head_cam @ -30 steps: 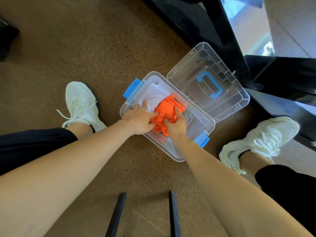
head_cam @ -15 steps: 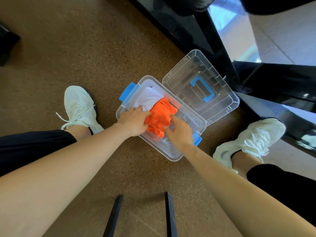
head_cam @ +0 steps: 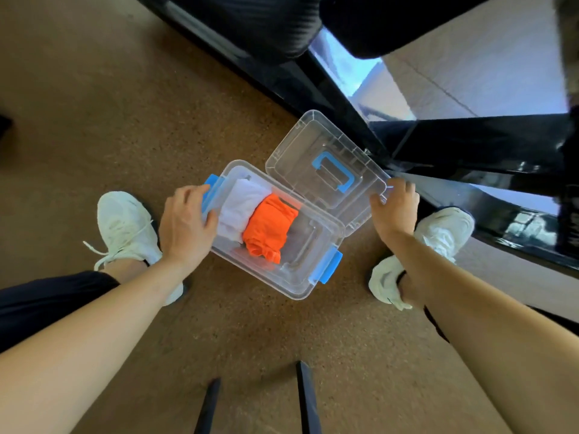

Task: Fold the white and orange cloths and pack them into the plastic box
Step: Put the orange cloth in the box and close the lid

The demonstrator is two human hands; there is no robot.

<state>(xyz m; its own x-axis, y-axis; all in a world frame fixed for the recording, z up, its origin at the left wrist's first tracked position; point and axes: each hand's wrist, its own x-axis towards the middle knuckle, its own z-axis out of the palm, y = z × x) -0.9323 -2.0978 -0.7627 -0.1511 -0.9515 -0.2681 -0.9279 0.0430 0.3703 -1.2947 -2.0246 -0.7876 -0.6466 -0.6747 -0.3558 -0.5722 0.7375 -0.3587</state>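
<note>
A: What is seen, taking the box [head_cam: 294, 277] as the landmark?

B: The clear box is set on the brown floor [head_cam: 94, 89], between two white shoes. Its lid [head_cam: 316, 151] is laid flat just beyond its far side, blue handle [head_cam: 335, 172] upward, against a black frame [head_cam: 360, 126].

A: Where are the cloths kept?

B: Both are packed inside the box. The white cloth [head_cam: 241, 205] is tucked against the left end; the orange cloth [head_cam: 269, 227] is pressed beside it, touching it, near the middle. The right end of the box is left bare. Both look bundled rather than neatly squared, though the folds cannot be judged well.

A: And the left hand [head_cam: 185, 223]?

B: It is laid on the left end of the box, by the blue latch [head_cam: 211, 192]. The fingers are curled loosely over the rim and the thumb is set against the wall beside the white cloth. The box is probably being steadied so it is not slid about.

A: The right hand [head_cam: 396, 208]?

B: It is placed at the right corner of the lid, beyond the box. The fingers are bent together over the lid's edge, as if it is gripped there; the fingertips are partly hidden, so a firm pinch cannot be confirmed.

A: What step is suggested?

B: Packing appears done. The lid is likely about to be lifted over and closed, and the latch [head_cam: 329, 266] at the right end clipped afterwards.
</note>
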